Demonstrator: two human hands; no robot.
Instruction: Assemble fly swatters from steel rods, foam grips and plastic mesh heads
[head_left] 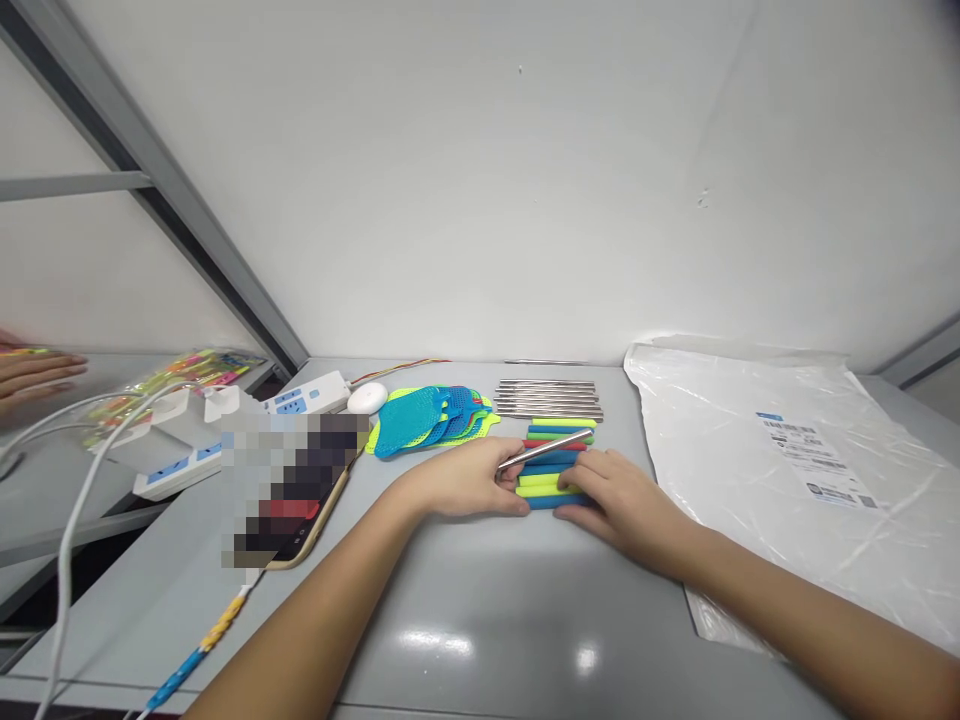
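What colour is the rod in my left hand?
The rod in your left hand is shiny silver, seen best in the head view.

White wall (pixel 480 200) rose behind grey tabletop (pixel 487 610); metal frame (pixel 184 210) slanted at left; bright reflections (pixel 435 642) glared near front.

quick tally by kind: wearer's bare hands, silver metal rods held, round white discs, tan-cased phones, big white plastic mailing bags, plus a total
Wearer's bare hands (left hand, right hand): 2
Held silver metal rod: 1
Round white disc: 1
Dark-screened phone in tan case: 1
Big white plastic mailing bag: 1
Total: 6
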